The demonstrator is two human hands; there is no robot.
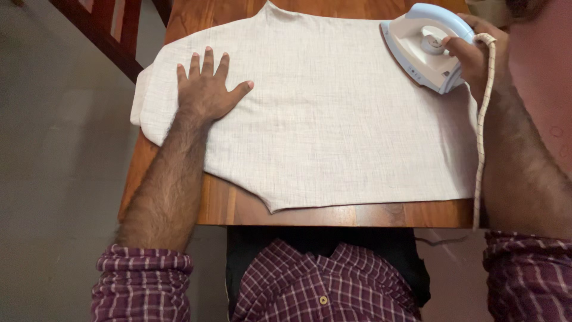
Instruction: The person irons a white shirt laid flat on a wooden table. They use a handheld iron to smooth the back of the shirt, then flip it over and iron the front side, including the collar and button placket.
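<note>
Nearest the camera, a plaid shirt (310,286) in maroon and white is seen, with both sleeves rolled back so the forearms stay free of the work. Beyond it, a wooden table (310,214) carries a pale woven cloth (333,119), spread flat and covering most of the top.

The left hand (205,89) is laid palm-down on the left part of the cloth, fingers spread apart and flat, thumb out to the side; nothing is gripped, and the cloth appears to be pinned taut by that pressure. The right hand (476,56) is clamped around the handle of a white and light-blue iron (426,45), whose soleplate is set on the far right corner of the cloth. A striped cord (484,131) is draped down along the right forearm and hangs past the near table edge (it lies clear of the cloth's middle).

Between the two hands a wide stretch of cloth is left uncovered. At the left, the cloth overhangs the table edge slightly; a strip of bare wood is left along the near edge. A dark wooden chair frame (113,36) stands beyond the far left corner, apart from the table.
</note>
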